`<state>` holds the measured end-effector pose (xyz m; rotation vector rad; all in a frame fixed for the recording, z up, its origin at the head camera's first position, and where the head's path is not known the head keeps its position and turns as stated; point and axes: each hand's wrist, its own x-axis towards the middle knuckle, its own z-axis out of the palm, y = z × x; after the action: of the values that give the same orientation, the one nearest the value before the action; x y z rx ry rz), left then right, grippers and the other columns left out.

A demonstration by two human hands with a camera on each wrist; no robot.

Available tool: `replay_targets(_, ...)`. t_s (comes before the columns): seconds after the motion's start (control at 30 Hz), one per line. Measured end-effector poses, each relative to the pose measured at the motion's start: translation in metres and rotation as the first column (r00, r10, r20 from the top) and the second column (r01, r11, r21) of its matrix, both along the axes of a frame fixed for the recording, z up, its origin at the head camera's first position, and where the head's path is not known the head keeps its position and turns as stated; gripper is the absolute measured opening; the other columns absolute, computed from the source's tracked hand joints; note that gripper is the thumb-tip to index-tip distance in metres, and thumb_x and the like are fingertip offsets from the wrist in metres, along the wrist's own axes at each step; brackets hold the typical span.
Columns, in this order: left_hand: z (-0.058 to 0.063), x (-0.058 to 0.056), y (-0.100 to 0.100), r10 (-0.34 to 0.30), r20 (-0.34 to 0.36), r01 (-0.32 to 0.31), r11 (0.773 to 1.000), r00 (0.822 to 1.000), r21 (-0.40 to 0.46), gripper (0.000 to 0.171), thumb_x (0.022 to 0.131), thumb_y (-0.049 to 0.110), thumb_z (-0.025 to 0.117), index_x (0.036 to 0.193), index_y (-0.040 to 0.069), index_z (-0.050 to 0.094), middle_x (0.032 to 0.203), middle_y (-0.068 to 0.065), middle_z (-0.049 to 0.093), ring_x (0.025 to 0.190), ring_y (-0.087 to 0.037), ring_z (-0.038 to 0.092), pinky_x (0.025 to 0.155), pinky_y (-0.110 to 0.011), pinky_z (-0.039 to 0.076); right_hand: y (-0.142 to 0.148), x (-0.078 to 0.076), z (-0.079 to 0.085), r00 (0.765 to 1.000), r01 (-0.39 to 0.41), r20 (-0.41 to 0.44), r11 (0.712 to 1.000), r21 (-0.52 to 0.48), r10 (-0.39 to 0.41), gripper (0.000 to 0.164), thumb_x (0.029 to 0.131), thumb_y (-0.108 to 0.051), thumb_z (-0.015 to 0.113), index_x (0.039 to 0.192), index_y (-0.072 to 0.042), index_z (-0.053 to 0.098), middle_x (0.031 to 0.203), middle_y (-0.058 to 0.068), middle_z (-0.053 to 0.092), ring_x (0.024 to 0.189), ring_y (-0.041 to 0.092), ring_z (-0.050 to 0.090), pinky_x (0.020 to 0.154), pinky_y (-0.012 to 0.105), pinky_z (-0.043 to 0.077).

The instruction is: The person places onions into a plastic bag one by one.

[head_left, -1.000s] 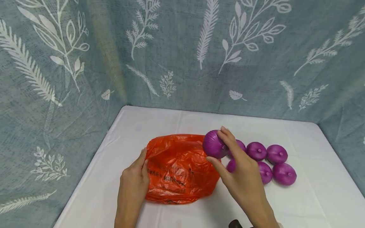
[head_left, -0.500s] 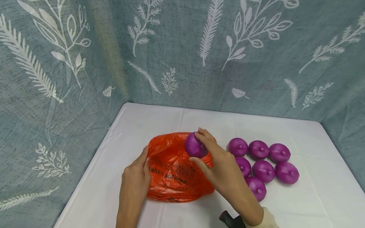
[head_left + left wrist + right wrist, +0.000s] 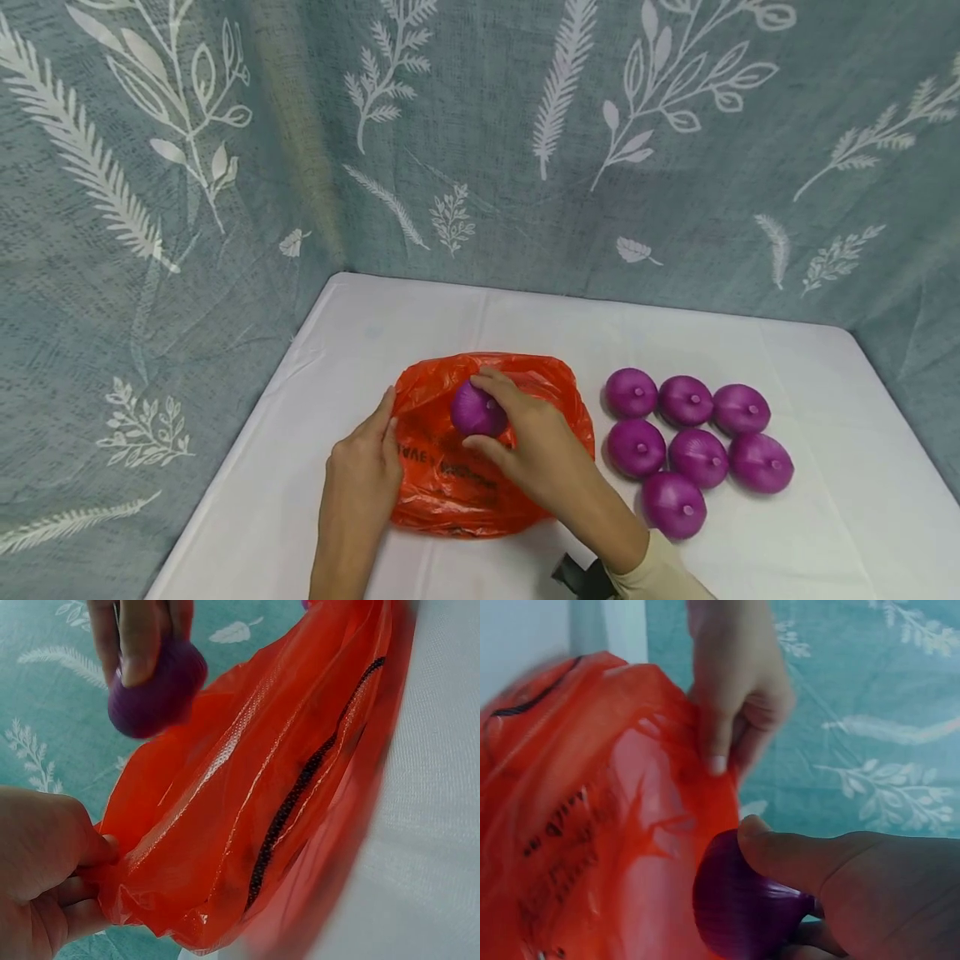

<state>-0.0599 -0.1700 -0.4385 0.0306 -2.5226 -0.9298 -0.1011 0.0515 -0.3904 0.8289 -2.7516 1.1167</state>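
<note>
A grey-blue fabric backdrop (image 3: 487, 142) printed with white leaves and sprigs stands behind a white-covered table (image 3: 810, 542). On it lies a red plastic bag (image 3: 450, 467), its left edge pinched by the left hand (image 3: 363, 479). The right hand (image 3: 543, 442) has thumb and fingers clamped on a purple onion (image 3: 472, 410) over the bag's mouth; whether it touches the plastic, I cannot tell. The head view alone lays out all seven other onions (image 3: 699, 458), grouped right of the bag, while the left wrist view reveals a long black stripe (image 3: 307, 776) along the bag, hardly visible from above.
</note>
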Motion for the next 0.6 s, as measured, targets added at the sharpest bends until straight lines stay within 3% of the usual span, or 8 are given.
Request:
replay_targets(0.23, 0.0, 0.0, -0.001, 0.001, -0.003, -0.001, 1.0, 1.0, -0.005, 0.047, 0.101, -0.002, 0.066, 0.148, 0.001, 0.06, 0.131, -0.023, 0.07, 0.113, -0.04, 0.073, 0.088, -0.054, 0.062, -0.015, -0.01, -0.015, 0.998, -0.026, 0.056, 0.998, 0.063, 0.023, 0.07, 0.091, -0.029, 0.087, 0.15, -0.009, 0.056, 0.146, 0.008, 0.065, 0.122, 0.023, 0.07, 0.097, 0.039, 0.061)
replay_targets(0.6, 0.001, -0.001, 0.0, -0.01, -0.005, 0.01, 1.0, 1.0, -0.001, 0.047, 0.101, -0.003, 0.066, 0.147, 0.0, 0.061, 0.13, -0.024, 0.071, 0.11, -0.04, 0.074, 0.085, -0.053, 0.063, -0.023, -0.017, -0.028, 0.996, 0.002, 0.092, 0.996, 0.094, -0.011, 0.067, 0.091, -0.031, 0.087, 0.147, -0.008, 0.058, 0.13, 0.011, 0.073, 0.113, 0.024, 0.073, 0.093, 0.039, 0.063)
